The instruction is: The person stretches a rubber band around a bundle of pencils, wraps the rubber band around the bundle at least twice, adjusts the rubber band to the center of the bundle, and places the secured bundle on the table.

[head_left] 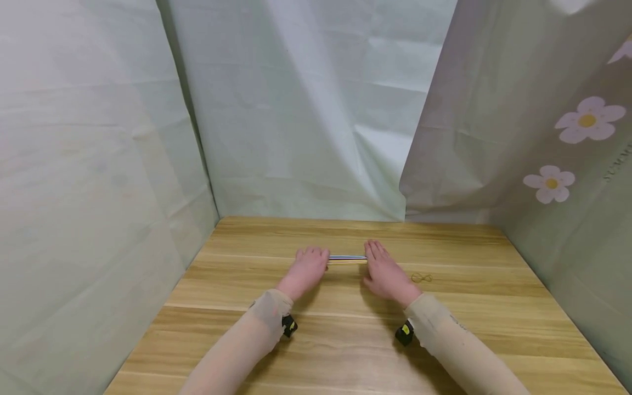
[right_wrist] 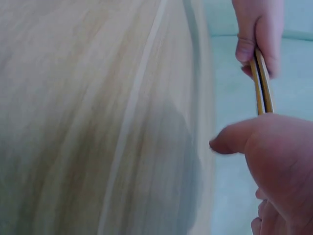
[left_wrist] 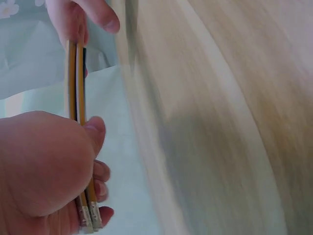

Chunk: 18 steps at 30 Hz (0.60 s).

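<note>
Pencils [head_left: 348, 261] up above the table [head_left: 345, 351], nearer its far edge! The left hand [head_left: 308, 270] grips them; the right hand [head_left: 387, 275], fingers straight, thumb apart, meets their other end. A looped band [head_left: 422, 278] lies beside it, towards the right edge.

Forearms [head_left: 237, 348] reach forward; left hand [head_left: 307, 270] grips; right hand [head_left: 389, 277] extended, thumb [right_wrist: 232, 138] apart.

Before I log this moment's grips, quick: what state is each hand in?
Left hand: closed, holding the pencils.
Right hand: open, at the pencils' other end.
</note>
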### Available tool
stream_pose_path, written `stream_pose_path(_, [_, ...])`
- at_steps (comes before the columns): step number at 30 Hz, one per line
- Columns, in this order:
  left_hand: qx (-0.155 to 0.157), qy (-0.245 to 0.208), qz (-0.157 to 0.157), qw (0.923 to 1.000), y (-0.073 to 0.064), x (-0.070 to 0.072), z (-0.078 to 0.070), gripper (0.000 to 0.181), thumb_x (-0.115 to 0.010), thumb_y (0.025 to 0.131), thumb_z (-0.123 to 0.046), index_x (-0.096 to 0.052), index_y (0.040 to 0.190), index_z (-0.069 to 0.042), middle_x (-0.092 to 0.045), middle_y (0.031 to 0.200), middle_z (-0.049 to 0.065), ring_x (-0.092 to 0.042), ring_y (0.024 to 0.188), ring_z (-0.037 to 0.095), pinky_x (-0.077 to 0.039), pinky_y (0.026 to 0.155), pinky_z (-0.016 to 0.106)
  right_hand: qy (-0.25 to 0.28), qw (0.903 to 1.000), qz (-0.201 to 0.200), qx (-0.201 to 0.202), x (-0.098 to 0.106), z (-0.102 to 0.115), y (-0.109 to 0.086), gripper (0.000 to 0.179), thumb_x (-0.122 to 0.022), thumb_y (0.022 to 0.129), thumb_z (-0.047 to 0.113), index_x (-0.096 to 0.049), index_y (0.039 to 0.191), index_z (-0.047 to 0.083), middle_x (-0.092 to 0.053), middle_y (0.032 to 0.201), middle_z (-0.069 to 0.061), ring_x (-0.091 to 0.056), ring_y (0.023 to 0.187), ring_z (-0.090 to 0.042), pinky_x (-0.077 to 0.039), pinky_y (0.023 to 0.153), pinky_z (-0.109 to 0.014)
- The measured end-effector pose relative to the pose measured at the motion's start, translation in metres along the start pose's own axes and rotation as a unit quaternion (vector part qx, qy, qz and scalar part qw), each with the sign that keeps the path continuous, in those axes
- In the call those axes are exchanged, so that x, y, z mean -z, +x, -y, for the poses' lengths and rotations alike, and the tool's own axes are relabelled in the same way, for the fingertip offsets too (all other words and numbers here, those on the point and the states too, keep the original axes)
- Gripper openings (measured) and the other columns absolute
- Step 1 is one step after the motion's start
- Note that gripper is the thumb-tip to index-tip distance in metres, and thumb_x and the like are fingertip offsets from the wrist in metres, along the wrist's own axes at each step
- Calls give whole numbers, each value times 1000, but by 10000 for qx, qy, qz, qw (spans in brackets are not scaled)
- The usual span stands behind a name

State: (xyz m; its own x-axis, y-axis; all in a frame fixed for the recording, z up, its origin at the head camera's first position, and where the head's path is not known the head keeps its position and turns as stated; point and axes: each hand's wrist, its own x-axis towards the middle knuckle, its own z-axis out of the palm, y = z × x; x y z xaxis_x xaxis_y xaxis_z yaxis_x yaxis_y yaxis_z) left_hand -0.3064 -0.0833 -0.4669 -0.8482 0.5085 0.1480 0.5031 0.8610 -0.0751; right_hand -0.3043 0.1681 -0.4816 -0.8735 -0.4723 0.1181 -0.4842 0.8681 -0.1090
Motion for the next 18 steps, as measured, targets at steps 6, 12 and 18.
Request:
stream_pose_path(6, [-65,-42,-33,10000,-1,-3,3,19,-64,108,-23,-58,116,-7,-67,103,10,-63,99,28,-50,95,52,278,9994,180,-71,4,0,-5,100,-70,103,41,-13,163,-15,-8,171,-35,-11,160,-49,-17,127,-57])
stream_pose_path(12, [-140,100,-168,9997,-2,-2,3,19,-65,107,-25,-58,113,-8,-67,102,9,-64,98,27,-49,89,48,527,9973,449,-244,1,-4,-8,110,-61,102,63,-10,165,-11,-1,174,-30,-3,161,-46,-11,128,-55])
stream_pose_path(18, [-125,198,-210,9995,0,-1,-1,22,-66,107,-27,-59,116,-7,-68,105,10,-64,101,28,-50,89,48,726,9958,531,-143,-1,-2,-8,109,-63,102,60,-12,163,-15,-6,172,-35,-4,160,-49,-12,128,-56])
